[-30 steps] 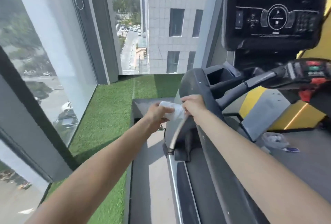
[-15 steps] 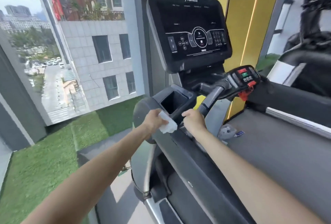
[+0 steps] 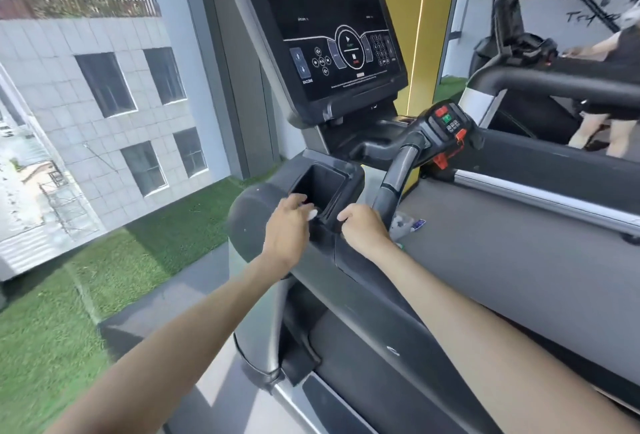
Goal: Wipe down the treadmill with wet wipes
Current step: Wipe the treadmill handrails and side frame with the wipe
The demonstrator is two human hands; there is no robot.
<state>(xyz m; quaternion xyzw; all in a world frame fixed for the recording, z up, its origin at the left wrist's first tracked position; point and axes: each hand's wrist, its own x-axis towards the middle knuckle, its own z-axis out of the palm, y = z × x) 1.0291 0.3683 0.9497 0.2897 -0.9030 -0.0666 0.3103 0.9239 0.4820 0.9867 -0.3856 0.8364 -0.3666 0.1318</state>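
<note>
Gym by a big window, green turf strip [image 3: 104,277] on the left. Treadmill [image 3: 485,277] fills the right side, console screen [image 3: 329,35] at the far end. My left hand [image 3: 287,229] is bunched over the wet wipe [image 3: 312,214] at the cup holder's [image 3: 341,187] near-left lip; only a white corner of it shows. Right hand [image 3: 363,229] is curled, gripping the holder's near-right edge, just beside the handlebar [image 3: 398,170].

Single head view, facing forward-down, close above treadmill [image 3: 346,295] console side.
</note>
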